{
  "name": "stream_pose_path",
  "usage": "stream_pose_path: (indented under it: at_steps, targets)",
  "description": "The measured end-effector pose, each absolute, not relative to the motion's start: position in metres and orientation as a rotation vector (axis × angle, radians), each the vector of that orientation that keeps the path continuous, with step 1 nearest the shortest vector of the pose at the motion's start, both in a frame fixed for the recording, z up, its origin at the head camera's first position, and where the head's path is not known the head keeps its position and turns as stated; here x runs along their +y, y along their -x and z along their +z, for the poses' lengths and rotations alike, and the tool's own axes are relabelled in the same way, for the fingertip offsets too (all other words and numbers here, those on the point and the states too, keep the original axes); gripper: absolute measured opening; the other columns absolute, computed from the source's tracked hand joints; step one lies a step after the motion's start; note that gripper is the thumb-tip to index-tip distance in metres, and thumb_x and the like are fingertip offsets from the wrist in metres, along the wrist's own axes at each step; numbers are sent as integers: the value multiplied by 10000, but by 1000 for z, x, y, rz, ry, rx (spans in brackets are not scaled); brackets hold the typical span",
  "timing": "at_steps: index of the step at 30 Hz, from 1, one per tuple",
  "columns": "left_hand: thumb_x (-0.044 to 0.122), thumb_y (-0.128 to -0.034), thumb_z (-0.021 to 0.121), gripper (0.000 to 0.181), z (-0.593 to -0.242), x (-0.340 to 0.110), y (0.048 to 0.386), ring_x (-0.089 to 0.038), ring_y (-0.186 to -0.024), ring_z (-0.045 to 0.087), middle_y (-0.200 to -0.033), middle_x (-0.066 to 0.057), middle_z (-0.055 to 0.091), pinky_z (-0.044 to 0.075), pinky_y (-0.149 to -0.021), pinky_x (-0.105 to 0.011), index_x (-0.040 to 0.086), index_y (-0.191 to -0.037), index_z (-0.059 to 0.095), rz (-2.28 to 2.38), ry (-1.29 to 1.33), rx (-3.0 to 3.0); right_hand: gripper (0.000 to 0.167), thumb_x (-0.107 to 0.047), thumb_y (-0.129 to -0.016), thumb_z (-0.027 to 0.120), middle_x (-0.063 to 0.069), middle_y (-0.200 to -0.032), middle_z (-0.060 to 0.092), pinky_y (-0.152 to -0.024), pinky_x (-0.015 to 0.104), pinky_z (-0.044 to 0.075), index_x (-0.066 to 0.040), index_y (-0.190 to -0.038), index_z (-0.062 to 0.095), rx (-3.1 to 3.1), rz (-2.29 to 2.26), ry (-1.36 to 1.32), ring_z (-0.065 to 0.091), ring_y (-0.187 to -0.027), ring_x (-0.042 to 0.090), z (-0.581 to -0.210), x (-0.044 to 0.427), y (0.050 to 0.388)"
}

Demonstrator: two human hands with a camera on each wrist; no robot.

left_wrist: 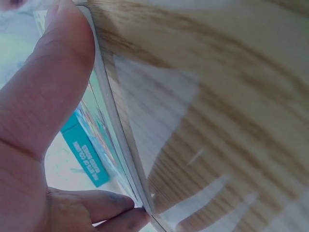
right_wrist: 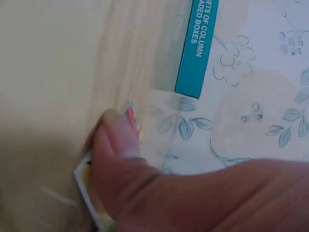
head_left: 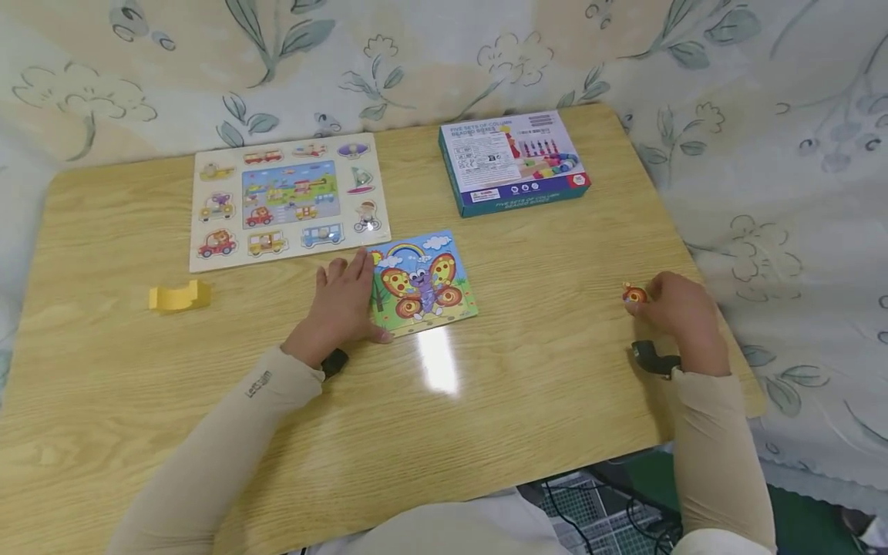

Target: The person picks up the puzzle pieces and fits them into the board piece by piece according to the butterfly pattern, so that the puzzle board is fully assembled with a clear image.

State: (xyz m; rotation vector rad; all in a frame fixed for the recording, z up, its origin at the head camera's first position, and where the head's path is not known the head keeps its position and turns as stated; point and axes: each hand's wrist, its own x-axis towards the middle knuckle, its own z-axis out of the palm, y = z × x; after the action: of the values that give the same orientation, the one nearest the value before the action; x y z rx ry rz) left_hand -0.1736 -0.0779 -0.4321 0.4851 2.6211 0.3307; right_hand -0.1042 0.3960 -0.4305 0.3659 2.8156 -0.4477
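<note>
A butterfly picture puzzle lies flat in the middle of the table. My left hand rests along its left side, thumb at the near corner and fingertips at the far one. In the left wrist view, the thumb and fingers bracket the board's thin pale edge. Far to the right, my right hand pinches a small colourful puzzle piece in red, orange and yellow. Most of that piece hides behind the thumb in the right wrist view; a pale edge shows.
A wooden vehicle puzzle board lies behind my left hand. The beaded-boxes carton sits at the back right. A yellow curved block is at the left. Flowered cloth hangs behind the table.
</note>
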Motion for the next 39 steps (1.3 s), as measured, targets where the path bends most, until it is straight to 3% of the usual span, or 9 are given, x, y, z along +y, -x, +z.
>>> stream_pose_path:
  at_steps: [4, 7, 11, 14, 18, 22, 26, 39]
  targets:
    - [512, -601, 873, 1344, -434, -78, 174, -431, -1421, 116, -1615, -183, 37, 46, -1145, -670, -18, -1528, 58, 325, -500, 2628, 403, -318, -865, 703, 247, -928, 602, -612, 386, 416, 42, -947, 542, 2881, -555, -333, 549, -786, 363, -427, 377, 114]
    - [515, -601, 871, 1340, -435, -79, 175, -429, -1419, 122, -1614, -184, 45, 53, -1146, -668, -17, -1529, 63, 316, -503, 2631, 362, -334, -895, 677, 226, -900, 645, -573, 312, 411, 10, -936, 571, 2914, -712, -275, 590, -740, 293, -421, 349, 129]
    - [514, -603, 870, 1340, -437, -80, 175, -425, -1420, 121, -1616, -177, 37, 53, -1145, -670, -11, -1530, 58, 322, -494, 2630, 351, -233, -915, 661, 213, -873, 660, -564, 261, 473, -6, -1172, 589, 2849, -994, -149, 650, -671, 244, -418, 293, 152]
    - [520, -600, 870, 1346, -439, -80, 175, -431, -1423, 121, -1617, -176, 26, 55, -1142, -675, -10, -1530, 55, 327, -497, 2630, 369, -162, -922, 646, 176, -858, 643, -585, 269, 540, -40, -1264, 579, 2719, -1186, -55, 671, -666, 255, -422, 249, 164]
    - [528, -600, 866, 1352, -441, -78, 176, -434, -1428, 113, -1619, -167, 8, 52, -1143, -674, -6, -1531, 44, 327, -493, 2627, 253, -216, -902, 675, 110, -862, 637, -608, 283, 561, -61, -1101, 654, 2589, -1247, 40, 631, -719, 210, -432, 205, 170]
    - [519, -605, 866, 1337, -440, -74, 176, -431, -1429, 113, -1620, -163, 14, 41, -1147, -669, -2, -1533, 57, 341, -486, 2625, 211, -240, -858, 723, 72, -807, 638, -564, 258, 470, -75, -979, 671, 2564, -1194, 111, 555, -694, 183, -442, 187, 171]
    - [525, -610, 860, 1327, -438, -70, 176, -432, -1427, 119, -1620, -165, 24, 43, -1148, -667, -3, -1532, 65, 335, -494, 2624, 201, -240, -822, 760, 44, -741, 586, -548, 264, 383, -85, -921, 680, 2615, -1088, 124, 494, -660, 192, -450, 185, 170]
    - [516, -609, 865, 1320, -437, -68, 175, -435, -1422, 128, -1616, -177, 42, 53, -1145, -671, -11, -1530, 81, 314, -485, 2632, 238, -279, -784, 799, 18, -676, 533, -576, 271, 350, -110, -781, 632, 2722, -913, 172, 463, -638, 176, -458, 176, 172]
